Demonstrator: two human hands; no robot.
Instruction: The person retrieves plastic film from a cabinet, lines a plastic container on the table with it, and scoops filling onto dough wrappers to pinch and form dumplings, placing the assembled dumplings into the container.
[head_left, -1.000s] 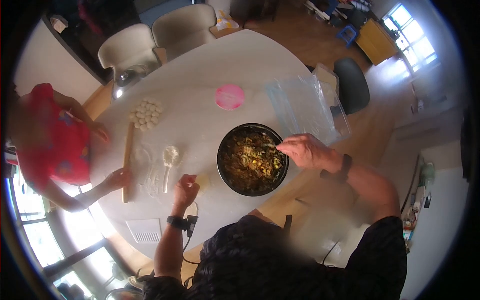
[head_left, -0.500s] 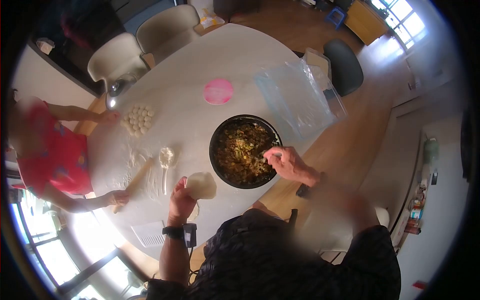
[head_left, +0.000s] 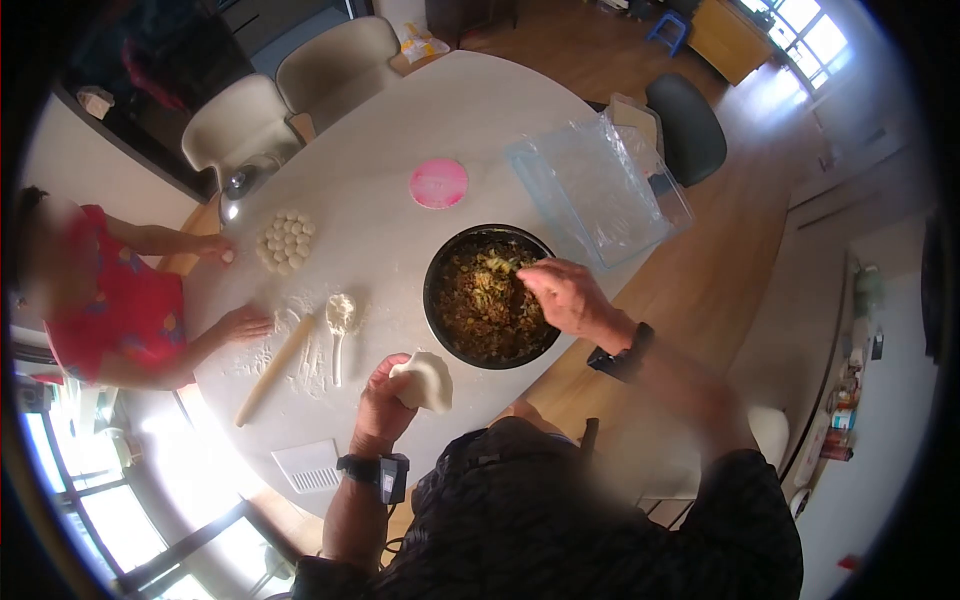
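Note:
A round, thin dough wrapper [head_left: 430, 384] is pinched at its left edge by my left hand [head_left: 383, 402], which is raised near the table's front edge. My right hand [head_left: 568, 298] is over the right side of a dark round pot [head_left: 431, 318] of chopped filling [head_left: 487, 310]. Its fingers are closed together; what they hold is too small to make out. Left of my left hand, a white spoon with flour [head_left: 341, 318] lies on the table. Further left is a wooden rolling pin [head_left: 275, 370] on floured surface.
Across the left side, a person in red [head_left: 125, 300] has both hands at the table [head_left: 380, 150]. Near them lies a cluster of dough balls [head_left: 286, 241]. A pink disc [head_left: 438, 184] lies beyond the pot; a clear plastic-covered tray [head_left: 600, 190] sits at the right edge.
The wrapper has come up off the table in my left hand. My right hand has shifted over the filling. The other person has let go of the rolling pin and has one hand by the dough balls.

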